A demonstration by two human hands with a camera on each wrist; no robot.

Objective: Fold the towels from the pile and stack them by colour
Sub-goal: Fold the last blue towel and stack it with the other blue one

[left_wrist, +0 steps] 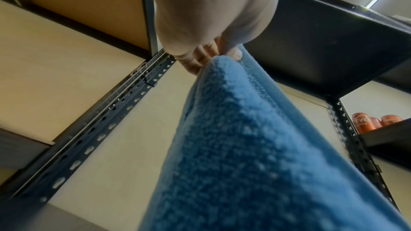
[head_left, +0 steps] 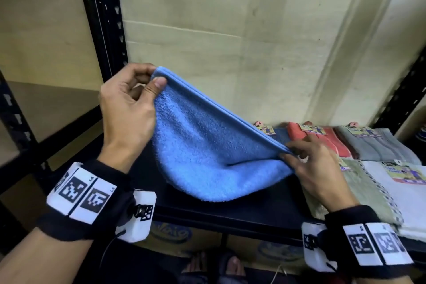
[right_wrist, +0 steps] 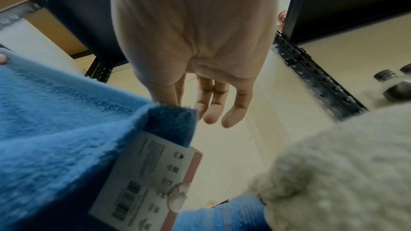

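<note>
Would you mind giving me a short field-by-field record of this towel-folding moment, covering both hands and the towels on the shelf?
held item: blue towel, doubled over, hanging in a curve above the black shelf
left hand: left hand pinches the raised corner
right hand: right hand pinches the lower corner with thumb and forefinger, other fingers extended
tag: paper label at the right-hand corner
on shelf, right: folded coral towel, grey towel, green towel, white towel
</note>
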